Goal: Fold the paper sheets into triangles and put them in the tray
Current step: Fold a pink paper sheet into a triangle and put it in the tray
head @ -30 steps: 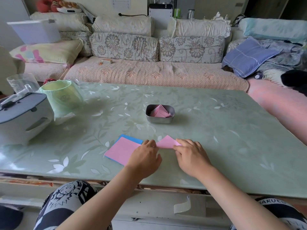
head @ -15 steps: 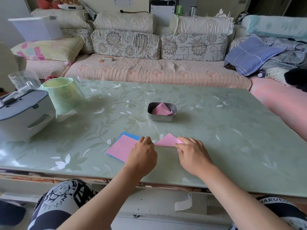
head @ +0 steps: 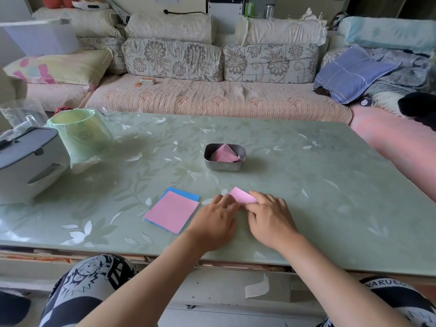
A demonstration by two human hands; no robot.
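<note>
Left hand and right hand pinched the pink sheet by its near edge, the rest jutting beyond both grips.

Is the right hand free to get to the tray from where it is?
Probably yes: the tray sits ahead of the right hand with nothing standing between, though that hand is holding the pink paper.

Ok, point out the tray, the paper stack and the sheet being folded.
tray (head: 224, 166): head view, front metal wall.
paper stack (head: 172, 212): head view, middle of the top pink sheet.
sheet (head: 241, 195): head view, exposed pink corner.
</note>
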